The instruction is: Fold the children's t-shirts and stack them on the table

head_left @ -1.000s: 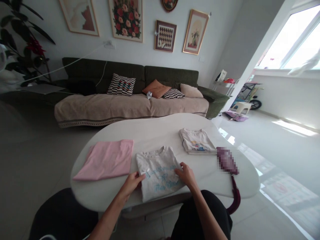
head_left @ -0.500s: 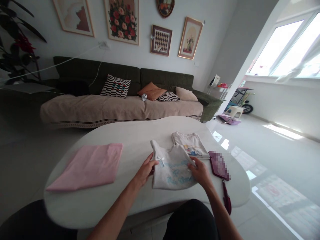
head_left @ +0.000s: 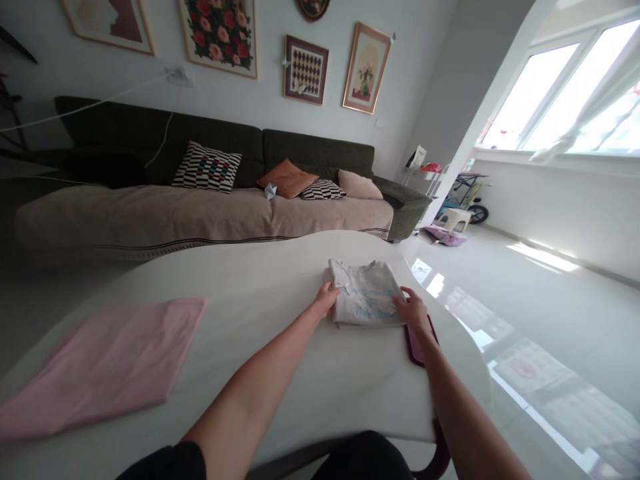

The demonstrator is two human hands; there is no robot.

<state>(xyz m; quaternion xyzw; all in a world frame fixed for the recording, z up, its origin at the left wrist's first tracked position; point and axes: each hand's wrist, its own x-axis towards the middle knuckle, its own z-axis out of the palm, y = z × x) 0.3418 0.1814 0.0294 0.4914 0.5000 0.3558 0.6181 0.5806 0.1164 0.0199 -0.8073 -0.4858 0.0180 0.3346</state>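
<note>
A folded white shirt with pale blue lettering and a small bow lies on top of another folded shirt, which it almost wholly covers. My left hand grips its left edge, thumb on top and fingers underneath. At the right edge, my right hand holds the cloth the same way. Under my right wrist lies a dark red phone case, partly hidden, its strap hanging off the table's front edge. To the left, a pink folded cloth is spread flat, apart from both hands.
The white table has a rounded outline. Behind it stands a green sofa with a beige cover and several cushions. At the far right are a white stool and a glossy tiled floor.
Both hands have carried the lettered shirt away from me and to the right, onto the other folded shirt. The view has shifted, and the pink cloth appears lower and further left.
</note>
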